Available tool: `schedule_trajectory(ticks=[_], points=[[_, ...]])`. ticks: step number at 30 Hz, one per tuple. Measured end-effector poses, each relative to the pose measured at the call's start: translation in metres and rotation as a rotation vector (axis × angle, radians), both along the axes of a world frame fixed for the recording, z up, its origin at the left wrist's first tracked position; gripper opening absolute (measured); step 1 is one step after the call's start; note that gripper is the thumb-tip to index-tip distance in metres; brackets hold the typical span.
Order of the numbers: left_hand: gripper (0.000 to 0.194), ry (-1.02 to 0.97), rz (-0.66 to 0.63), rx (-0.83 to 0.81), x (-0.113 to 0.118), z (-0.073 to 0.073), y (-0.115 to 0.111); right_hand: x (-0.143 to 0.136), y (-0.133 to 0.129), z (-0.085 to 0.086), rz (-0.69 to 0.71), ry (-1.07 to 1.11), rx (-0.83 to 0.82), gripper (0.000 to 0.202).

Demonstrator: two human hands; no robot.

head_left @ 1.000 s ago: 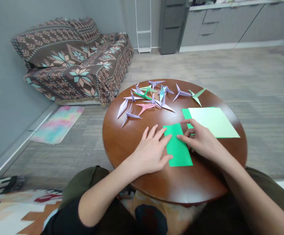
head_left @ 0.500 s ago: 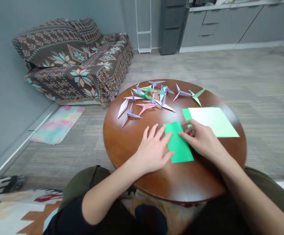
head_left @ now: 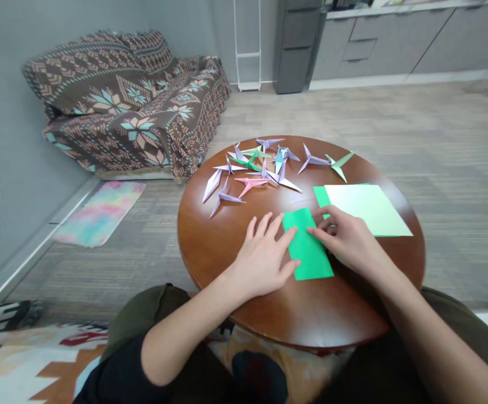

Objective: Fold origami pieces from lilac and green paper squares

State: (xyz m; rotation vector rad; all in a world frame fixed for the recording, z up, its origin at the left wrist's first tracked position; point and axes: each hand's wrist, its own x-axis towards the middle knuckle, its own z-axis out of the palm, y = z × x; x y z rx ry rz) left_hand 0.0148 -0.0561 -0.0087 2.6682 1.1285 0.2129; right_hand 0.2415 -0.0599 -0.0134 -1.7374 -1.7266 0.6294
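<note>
A green sheet of paper [head_left: 310, 252], folded into an upright rectangle, lies on the round brown table [head_left: 210, 241] in front of me. My left hand [head_left: 267, 255] rests flat with spread fingers, its fingertips on the paper's left edge. At the upper right edge, my right hand [head_left: 340, 233] pinches the paper between thumb and fingers. Part of that edge is hidden behind the right hand.
Several folded paper cranes, among them a pink one [head_left: 252, 184], stand at the table's far side. A stack of pale green sheets [head_left: 370, 210] lies to the right. Beyond the table are a covered sofa [head_left: 138, 123] and grey cabinets [head_left: 370, 50].
</note>
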Motion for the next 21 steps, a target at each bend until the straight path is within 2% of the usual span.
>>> schedule_trajectory(ticks=[21], points=[[0.066, -0.058, 0.008, -0.008, 0.0008, -0.0004, 0.0006, -0.0007, -0.0007, 0.0013, 0.000, -0.012, 0.001, 0.023]])
